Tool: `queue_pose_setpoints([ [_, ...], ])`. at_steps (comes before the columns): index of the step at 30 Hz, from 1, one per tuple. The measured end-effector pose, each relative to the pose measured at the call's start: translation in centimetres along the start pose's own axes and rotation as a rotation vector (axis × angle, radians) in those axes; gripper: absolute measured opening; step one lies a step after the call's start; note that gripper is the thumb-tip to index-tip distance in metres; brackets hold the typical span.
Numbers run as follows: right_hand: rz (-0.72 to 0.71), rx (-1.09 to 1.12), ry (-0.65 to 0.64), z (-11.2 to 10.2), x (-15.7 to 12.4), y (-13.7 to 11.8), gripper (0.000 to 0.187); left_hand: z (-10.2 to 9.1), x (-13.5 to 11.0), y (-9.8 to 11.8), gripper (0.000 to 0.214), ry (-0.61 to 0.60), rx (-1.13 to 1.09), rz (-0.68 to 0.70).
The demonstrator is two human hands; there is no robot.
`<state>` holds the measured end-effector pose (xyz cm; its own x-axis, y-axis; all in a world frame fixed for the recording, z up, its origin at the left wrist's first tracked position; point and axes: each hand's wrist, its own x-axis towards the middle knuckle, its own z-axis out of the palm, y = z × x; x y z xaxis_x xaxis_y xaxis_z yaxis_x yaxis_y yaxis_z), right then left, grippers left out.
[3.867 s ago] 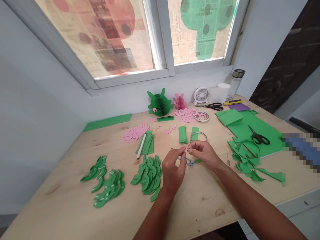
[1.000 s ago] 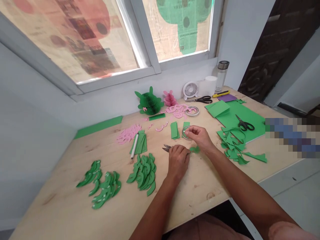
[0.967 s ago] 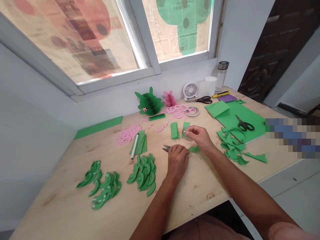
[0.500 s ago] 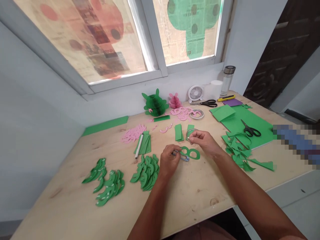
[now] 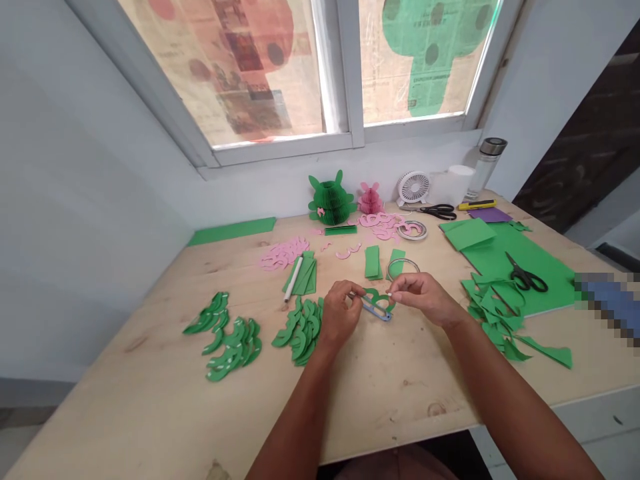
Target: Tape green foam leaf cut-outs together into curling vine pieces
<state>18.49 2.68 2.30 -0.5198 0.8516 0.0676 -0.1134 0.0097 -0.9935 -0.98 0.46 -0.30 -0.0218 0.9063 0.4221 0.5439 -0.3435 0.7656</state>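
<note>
My left hand (image 5: 339,319) is closed in a pinch on one end of a green paper cut-out (image 5: 376,296) shaped like a figure eight, held just above the wooden table (image 5: 380,393). My right hand (image 5: 426,301) is pinched at the cut-out's other end, with a small white bit at its fingertips that I cannot make out. Small blue-handled scissors (image 5: 376,311) lie on the table right below the cut-out. A clear tape ring (image 5: 403,267) lies just behind my right hand.
Piles of green curved pieces (image 5: 301,327) (image 5: 226,339) lie to the left, pink pieces (image 5: 283,254) and a white pen (image 5: 294,279) behind them. Black scissors (image 5: 525,280) rest on a green sheet (image 5: 545,263) at right, beside green scraps (image 5: 493,317). Paper figures (image 5: 330,200), a fan (image 5: 414,189) and a bottle (image 5: 487,167) line the wall.
My left hand has come off the small scissors and taken up the green cut-out. My right hand has moved from the tape ring to the cut-out's other end.
</note>
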Motion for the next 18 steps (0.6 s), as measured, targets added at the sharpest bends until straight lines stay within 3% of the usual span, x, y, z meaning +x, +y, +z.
queue_pose_setpoints([
  [11,0.058,-0.204,-0.026,0.6,0.4,0.8,0.025,0.2,0.0,-0.8,0.014,-0.001,-0.201,-0.128],
  [18,-0.033,-0.275,0.268,1.1,1.0,1.5,0.021,1.2,-0.3,0.4,0.042,0.1,-0.444,-0.258],
])
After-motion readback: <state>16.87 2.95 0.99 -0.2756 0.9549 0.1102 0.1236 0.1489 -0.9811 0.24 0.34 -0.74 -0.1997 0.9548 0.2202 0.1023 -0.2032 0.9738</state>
